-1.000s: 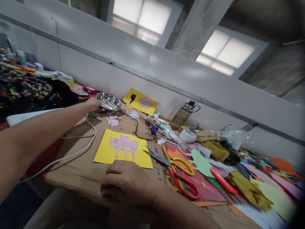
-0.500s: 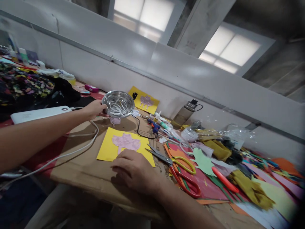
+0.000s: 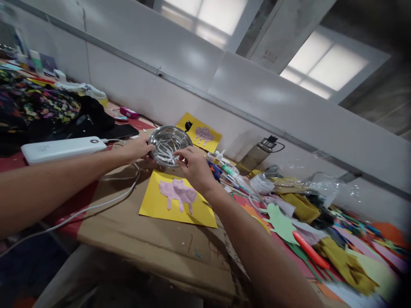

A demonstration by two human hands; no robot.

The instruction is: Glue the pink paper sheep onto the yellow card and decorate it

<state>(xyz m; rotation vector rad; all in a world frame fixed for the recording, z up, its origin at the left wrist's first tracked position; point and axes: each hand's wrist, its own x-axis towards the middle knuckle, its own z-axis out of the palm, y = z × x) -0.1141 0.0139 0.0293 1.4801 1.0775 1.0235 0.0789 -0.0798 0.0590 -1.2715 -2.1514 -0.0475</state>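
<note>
Fingers point(image 3: 148, 148) of the left hand point(image 3: 136, 149) clamped on the left rim of the steel bowl point(image 3: 168, 143), held tilted just beyond the far edge of the yellow card point(image 3: 154, 205) on the desk point(image 3: 144, 239). Fingertips point(image 3: 180, 153) of the right hand point(image 3: 194, 167) curled on the right rim; pinching or only touching, hard to tell. Half a second back: bowl carried by the left alone, right flat on the card. Now off it, pink cut-out point(image 3: 177, 191) uncovered, pale bead strings point(image 3: 162, 149) close under both hands.

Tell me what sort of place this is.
Probably a craft workbench: coloured paper scraps litter the table, a pink cutout lies on a yellow card, and the left hand holds a metal bowl.
</note>
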